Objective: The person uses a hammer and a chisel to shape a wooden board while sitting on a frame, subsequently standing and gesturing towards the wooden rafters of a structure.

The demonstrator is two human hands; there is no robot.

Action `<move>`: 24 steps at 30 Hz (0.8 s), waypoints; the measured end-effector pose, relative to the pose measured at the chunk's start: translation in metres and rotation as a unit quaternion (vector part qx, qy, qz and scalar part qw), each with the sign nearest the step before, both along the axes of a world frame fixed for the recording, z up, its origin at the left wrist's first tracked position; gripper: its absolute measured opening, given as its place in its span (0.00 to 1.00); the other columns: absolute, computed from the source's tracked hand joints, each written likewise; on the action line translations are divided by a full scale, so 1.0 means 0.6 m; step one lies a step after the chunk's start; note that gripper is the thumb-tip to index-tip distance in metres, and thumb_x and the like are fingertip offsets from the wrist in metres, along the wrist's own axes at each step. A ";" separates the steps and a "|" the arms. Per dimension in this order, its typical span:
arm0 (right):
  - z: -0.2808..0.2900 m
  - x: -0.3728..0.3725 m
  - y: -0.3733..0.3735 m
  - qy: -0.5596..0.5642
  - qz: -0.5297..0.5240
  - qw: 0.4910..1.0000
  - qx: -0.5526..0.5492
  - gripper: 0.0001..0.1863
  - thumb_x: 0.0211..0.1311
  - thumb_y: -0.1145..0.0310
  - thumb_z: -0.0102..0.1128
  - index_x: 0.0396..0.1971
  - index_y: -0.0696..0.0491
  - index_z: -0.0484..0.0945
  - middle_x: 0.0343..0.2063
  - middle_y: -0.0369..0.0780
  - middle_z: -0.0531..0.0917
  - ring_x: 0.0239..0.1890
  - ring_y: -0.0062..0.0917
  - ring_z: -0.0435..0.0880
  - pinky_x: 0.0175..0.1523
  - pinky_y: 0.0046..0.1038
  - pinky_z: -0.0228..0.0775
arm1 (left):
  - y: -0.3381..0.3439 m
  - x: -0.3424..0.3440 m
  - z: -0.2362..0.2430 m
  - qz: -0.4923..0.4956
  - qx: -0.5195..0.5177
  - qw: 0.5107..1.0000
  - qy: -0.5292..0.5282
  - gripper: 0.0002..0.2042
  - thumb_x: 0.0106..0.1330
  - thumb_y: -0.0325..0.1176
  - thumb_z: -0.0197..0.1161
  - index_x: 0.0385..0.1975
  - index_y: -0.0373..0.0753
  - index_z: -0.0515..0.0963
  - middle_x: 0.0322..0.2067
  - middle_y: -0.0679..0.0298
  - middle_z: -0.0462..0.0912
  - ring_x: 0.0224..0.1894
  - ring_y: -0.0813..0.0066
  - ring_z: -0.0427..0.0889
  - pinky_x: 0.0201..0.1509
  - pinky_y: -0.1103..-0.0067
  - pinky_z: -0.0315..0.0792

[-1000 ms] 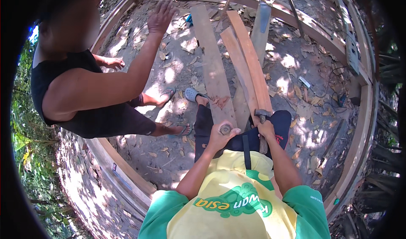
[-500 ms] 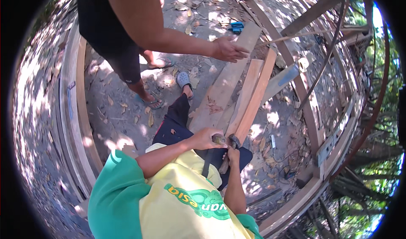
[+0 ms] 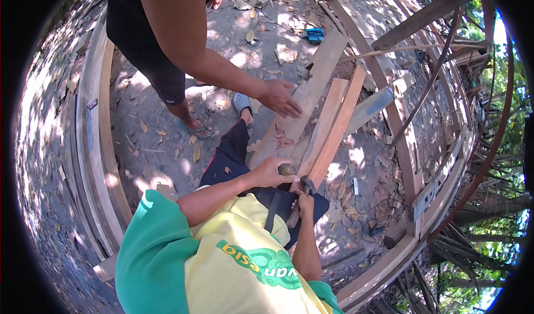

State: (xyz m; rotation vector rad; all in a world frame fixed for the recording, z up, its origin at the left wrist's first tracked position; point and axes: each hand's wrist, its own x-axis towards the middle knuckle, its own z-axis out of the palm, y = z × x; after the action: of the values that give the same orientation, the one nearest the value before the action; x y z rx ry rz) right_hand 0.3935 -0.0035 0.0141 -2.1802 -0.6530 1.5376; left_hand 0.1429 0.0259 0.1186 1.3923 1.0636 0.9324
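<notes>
Head view: I'd steady the round-ended tool point(image 3: 287, 169), left hand point(image 3: 270, 173) fingers curled round it, right hand point(image 3: 305, 202) wrapped round the hammer point(image 3: 307, 185) at 4 o'clock.

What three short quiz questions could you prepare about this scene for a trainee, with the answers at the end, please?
1. Choose one: the person's right hand holds (a) a saw, (b) a hammer, (c) a paintbrush.

2. True or false: the person's left hand is empty.

3. Fill the gap: in this view, the co-worker's hand overlaps the edge of a wide ____.

Key: 1: b. 2: False; the left hand grips a rounded brownish thing. 3: plank.
</notes>
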 end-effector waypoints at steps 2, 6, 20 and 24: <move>0.002 -0.003 -0.001 -0.007 0.006 1.000 -0.001 0.11 0.64 0.65 0.63 0.33 0.59 0.79 0.16 0.38 0.76 0.14 0.27 0.78 0.19 0.31 0.73 | 0.001 -0.002 0.005 0.032 0.029 0.999 0.002 0.18 0.62 0.42 0.75 0.28 0.33 0.76 0.19 0.62 0.73 0.26 0.80 0.65 0.32 0.74 0.66; -0.007 0.004 -0.002 -0.002 0.012 1.000 0.005 0.10 0.64 0.65 0.63 0.33 0.58 0.79 0.17 0.38 0.76 0.14 0.27 0.77 0.19 0.31 0.73 | 0.004 -0.006 0.016 0.037 0.026 0.999 0.014 0.19 0.62 0.44 0.75 0.28 0.33 0.76 0.19 0.61 0.73 0.25 0.77 0.64 0.32 0.73 0.66; 0.007 -0.012 -0.005 -0.034 0.008 0.999 0.006 0.12 0.62 0.65 0.63 0.30 0.61 0.80 0.17 0.40 0.78 0.14 0.27 0.79 0.20 0.32 0.74 | -0.007 -0.010 0.028 0.001 -0.022 0.999 0.048 0.20 0.60 0.46 0.77 0.29 0.35 0.78 0.21 0.61 0.74 0.25 0.74 0.70 0.34 0.74 0.69; -0.008 0.007 -0.006 -0.077 0.013 0.997 0.013 0.15 0.59 0.64 0.64 0.28 0.65 0.81 0.20 0.45 0.83 0.18 0.31 0.84 0.23 0.34 0.77 | -0.021 0.008 0.033 0.010 -0.055 0.998 -0.036 0.16 0.60 0.39 0.78 0.29 0.36 0.76 0.23 0.68 0.75 0.28 0.81 0.70 0.35 0.78 0.68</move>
State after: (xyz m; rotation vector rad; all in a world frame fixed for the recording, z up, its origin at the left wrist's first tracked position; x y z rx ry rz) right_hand 0.3979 -0.0074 0.0090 -2.2954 -0.7477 1.3750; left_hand 0.1478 0.0136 0.1383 1.2500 1.0601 0.9183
